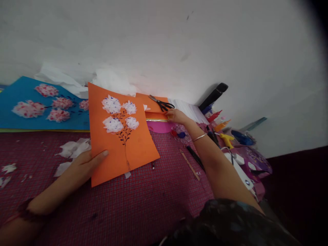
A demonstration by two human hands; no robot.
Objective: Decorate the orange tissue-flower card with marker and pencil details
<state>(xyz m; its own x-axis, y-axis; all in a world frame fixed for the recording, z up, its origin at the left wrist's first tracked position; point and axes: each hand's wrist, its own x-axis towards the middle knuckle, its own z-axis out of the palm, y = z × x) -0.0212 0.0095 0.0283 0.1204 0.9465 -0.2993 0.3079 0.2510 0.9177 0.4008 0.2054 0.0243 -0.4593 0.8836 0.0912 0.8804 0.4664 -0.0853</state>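
Note:
My left hand (85,162) grips the lower left edge of an orange sheet of card (140,147), thumb on its front. White crumpled tissue flowers (112,124) with blue specks are stuck on it, above a drawn stem with dark leaves. Farther back, my right hand (178,117) has its fingers closed at the edge of another orange sheet (153,108). Black-handled scissors (162,103) lie on that sheet, close to my right fingertips. Beneath it are more coloured sheets, including a pink one (160,127).
A blue sheet with pink-specked tissue flowers (58,115) lies at left. White tissue (112,82) rests against the wall. On the right are a red bottle (214,116), a yellow glue gun (227,140) and a white power strip (239,171). A pencil-like stick (189,164) lies on the checked cloth (164,205).

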